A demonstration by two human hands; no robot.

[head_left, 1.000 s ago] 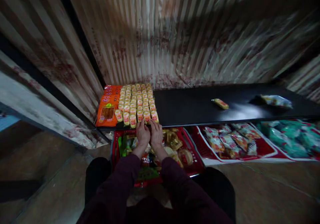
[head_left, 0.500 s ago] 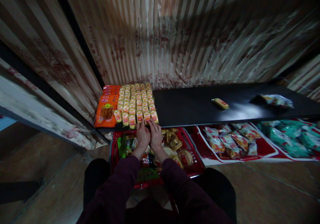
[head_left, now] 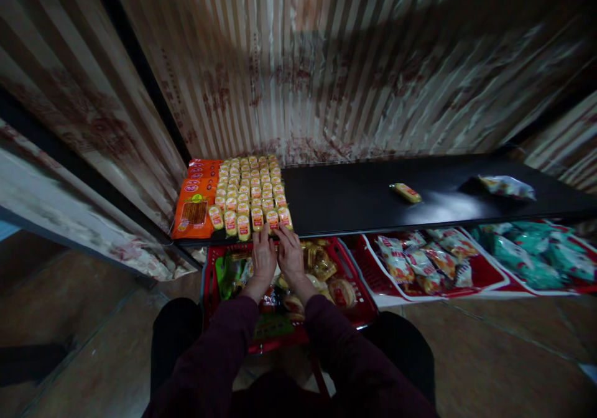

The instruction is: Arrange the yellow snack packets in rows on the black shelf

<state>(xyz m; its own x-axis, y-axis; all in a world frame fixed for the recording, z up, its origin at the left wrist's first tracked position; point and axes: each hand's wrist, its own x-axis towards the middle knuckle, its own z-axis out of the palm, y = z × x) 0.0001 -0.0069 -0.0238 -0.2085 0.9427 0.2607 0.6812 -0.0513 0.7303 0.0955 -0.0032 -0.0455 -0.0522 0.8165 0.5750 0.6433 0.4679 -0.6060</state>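
Observation:
Small yellow wrapped cakes (head_left: 243,226) with red-and-white labels stand in tight rows at the left end of a black shelf. My left hand (head_left: 263,260) and my right hand (head_left: 291,257) are side by side at the shelf's front edge. Their fingertips are closed on one wrapped cake (head_left: 272,219) in the front row, from its left and right sides. The thumbs are partly hidden. Orange flat packets (head_left: 193,211) lie left of the rows. Below my wrists sits a red basket (head_left: 366,306) of mixed packaged snacks.
On the black shelf (head_left: 336,203) lie a single yellow packet (head_left: 406,192) and a clear-and-white bag (head_left: 507,187). Under its right part, one red basket (head_left: 485,279) holds white-and-orange snack bags, and teal bags (head_left: 527,259) fill another. A striped curtain (head_left: 298,63) hangs behind.
The view has shifted slightly, so the shelf appears a little further left. Both hands stay at the same front-row cake, with only slight finger movement.

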